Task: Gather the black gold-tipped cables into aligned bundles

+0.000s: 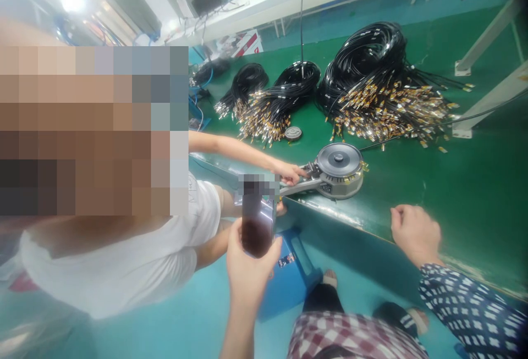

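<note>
My left hand (252, 264) holds a smartphone (258, 227) upright, fingers and thumb closed around its lower sides, the dark screen towards me. My right hand (416, 233) is curled closed near the front edge of the green table (383, 177); nothing shows in its fingers. Between my hands, at the table edge, lies a round grey reel-like device (339, 169) with a long handle and yellow tabs on its rim. A co-worker's hand (291, 173) grips that handle. Part of another hand (281, 206) shows behind the phone.
Black cable bundles with metal ends lie behind: a large coil (365, 59), a middle one (297, 81) and a smaller one (249, 78). A small round disc (293, 133) sits before them. White table legs (490, 45) stand right. A blue crate (284, 287) is below; a person (124, 265) stands left.
</note>
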### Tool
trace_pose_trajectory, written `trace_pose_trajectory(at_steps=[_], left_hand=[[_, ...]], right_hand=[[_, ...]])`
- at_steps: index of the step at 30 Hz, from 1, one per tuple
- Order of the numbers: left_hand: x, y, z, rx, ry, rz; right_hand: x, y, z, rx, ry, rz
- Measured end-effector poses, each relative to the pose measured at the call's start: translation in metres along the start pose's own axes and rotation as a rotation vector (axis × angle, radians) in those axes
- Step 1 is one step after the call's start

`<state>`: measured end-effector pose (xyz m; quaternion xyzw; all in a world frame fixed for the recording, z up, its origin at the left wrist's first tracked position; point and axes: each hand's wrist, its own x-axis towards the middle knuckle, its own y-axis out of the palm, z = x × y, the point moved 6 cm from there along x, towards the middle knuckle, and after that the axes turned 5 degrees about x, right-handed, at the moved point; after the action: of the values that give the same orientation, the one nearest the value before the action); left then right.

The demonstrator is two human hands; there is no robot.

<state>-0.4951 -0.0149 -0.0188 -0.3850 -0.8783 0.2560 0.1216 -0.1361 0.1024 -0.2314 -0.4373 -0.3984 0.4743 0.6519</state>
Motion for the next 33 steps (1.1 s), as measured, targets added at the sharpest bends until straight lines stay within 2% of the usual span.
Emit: trace_pose_trajectory(at_steps=[12,33], left_hand=[[-0.0002,-0.0028,0.004,0.0,0.046,-0.035],[-0.0027,-0.0047,-0.0001,-0.007,0.007,-0.01]], right_hand=[[-0.0011,-0.0021,0.0026,-0.019,0.007,0.004],[-0.0014,-0.0038,0.0038,-0.036,0.004,-0.014]])
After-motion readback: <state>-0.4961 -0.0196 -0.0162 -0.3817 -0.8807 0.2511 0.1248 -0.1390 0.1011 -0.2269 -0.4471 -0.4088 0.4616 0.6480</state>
